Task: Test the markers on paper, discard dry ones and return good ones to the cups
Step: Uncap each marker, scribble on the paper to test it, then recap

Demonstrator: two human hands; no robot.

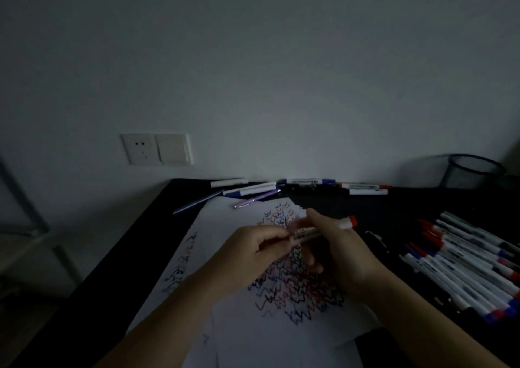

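Note:
A white marker (309, 231) with a red end (352, 222) is held between both hands above the scribbled white paper (253, 339). My left hand (253, 255) pinches its left end. My right hand (337, 249) grips the barrel, with the red end sticking out past the fingers. The paper is covered with red, blue and black zigzags. A black mesh cup (472, 172) stands at the back right by the wall.
Several white markers with red, blue and black caps lie in a pile (472, 266) at the right on the black table (107, 283). More markers and pens (281, 189) lie along the back edge. A wall socket (157, 149) is behind on the left.

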